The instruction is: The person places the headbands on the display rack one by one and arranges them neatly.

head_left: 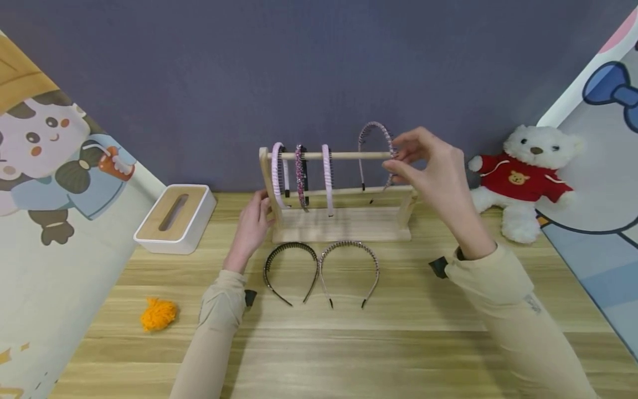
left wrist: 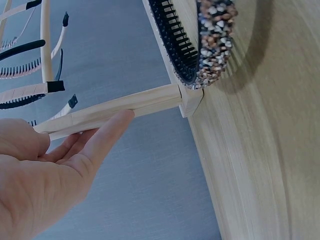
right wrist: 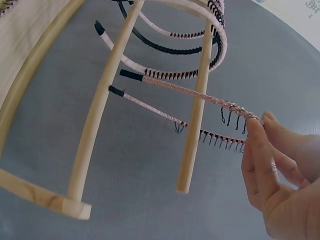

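Observation:
A wooden headband rack (head_left: pixel 344 225) stands at the back of the table. My right hand (head_left: pixel 433 166) pinches a glittery pink toothed headband (head_left: pixel 375 124) between thumb and fingers at the rack's right end. In the right wrist view its two arms reach across the rails, and the upper rail's end (right wrist: pixel 183 187) shows free. My left hand (head_left: pixel 253 223) grips the rack's left post (left wrist: pixel 145 101), thumb laid along it. Farther left on the rails hang a pale pink headband (head_left: pixel 327 177), a dark pink sparkly headband (head_left: pixel 300 180) and another pink headband (head_left: pixel 276 174).
In front of the rack lie a dark headband (head_left: pixel 294 244) and a sparkly headband (head_left: pixel 349 243), side by side. A white tissue box (head_left: pixel 199 224) with a wooden lid and an orange yarn tuft (head_left: pixel 158 314) are at left. A white teddy bear (head_left: pixel 528 177) sits at right.

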`<action>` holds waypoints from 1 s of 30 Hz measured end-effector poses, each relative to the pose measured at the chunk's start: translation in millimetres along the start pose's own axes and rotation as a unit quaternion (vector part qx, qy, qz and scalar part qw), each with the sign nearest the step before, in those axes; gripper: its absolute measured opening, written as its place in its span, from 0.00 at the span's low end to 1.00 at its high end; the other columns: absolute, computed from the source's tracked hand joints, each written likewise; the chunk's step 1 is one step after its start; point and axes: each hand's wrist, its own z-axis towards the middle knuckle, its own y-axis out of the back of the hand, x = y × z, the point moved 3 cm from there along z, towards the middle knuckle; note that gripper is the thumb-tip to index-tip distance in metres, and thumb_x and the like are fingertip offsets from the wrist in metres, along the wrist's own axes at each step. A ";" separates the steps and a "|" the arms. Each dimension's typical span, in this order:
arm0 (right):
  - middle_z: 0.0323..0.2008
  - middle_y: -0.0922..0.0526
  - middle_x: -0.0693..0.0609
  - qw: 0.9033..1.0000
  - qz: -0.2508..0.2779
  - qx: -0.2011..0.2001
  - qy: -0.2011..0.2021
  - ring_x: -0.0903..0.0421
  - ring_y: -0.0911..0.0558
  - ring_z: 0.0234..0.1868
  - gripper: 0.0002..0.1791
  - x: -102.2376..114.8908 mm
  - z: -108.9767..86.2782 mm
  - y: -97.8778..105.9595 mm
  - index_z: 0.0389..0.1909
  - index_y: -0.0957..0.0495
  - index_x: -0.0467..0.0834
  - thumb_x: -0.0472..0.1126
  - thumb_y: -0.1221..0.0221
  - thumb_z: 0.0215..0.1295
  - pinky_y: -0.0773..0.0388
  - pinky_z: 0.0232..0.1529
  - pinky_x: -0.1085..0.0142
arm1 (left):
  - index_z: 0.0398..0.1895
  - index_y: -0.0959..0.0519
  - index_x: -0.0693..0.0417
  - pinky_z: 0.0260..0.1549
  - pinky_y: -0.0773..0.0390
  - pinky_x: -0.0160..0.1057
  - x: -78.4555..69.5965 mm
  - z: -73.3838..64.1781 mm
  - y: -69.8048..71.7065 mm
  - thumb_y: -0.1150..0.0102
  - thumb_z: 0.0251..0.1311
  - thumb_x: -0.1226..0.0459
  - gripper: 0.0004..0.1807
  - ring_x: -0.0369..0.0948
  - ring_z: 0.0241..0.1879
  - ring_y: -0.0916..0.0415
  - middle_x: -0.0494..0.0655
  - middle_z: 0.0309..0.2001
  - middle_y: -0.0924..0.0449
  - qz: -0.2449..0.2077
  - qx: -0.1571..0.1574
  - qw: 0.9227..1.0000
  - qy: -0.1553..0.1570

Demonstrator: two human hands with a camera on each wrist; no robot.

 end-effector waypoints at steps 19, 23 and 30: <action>0.37 0.12 0.43 0.999 0.018 0.031 0.001 0.49 0.11 0.37 0.19 3.8 13.1 -36.9 0.53 0.18 0.34 0.35 0.25 0.65 0.16 0.31 0.80 | 0.77 0.36 0.70 0.58 0.12 0.55 0.3 0.1 0.4 0.65 0.89 0.63 0.24 0.68 0.65 0.24 0.73 0.71 0.31 -0.002 -0.003 1.000 -0.006; 0.37 0.12 0.43 0.999 0.005 0.044 -0.006 0.49 0.11 0.38 0.19 1.7 11.7 -44.2 0.53 0.18 0.35 0.35 0.25 0.65 0.10 0.37 0.67 | 0.76 0.36 0.70 0.57 0.11 0.55 0.0 -0.1 0.0 0.65 0.88 0.63 0.24 0.68 0.65 0.24 0.73 0.71 0.31 -0.003 -0.005 1.000 -0.007; 0.37 0.11 0.43 0.998 0.019 0.064 -0.018 0.48 0.11 0.37 0.19 -2.0 7.6 -56.5 0.54 0.17 0.35 0.34 0.24 0.64 0.08 0.39 0.57 | 0.76 0.36 0.69 0.58 0.12 0.55 -0.4 -0.1 -0.3 0.65 0.89 0.63 0.24 0.68 0.65 0.24 0.73 0.72 0.31 -0.005 -0.002 1.000 -0.002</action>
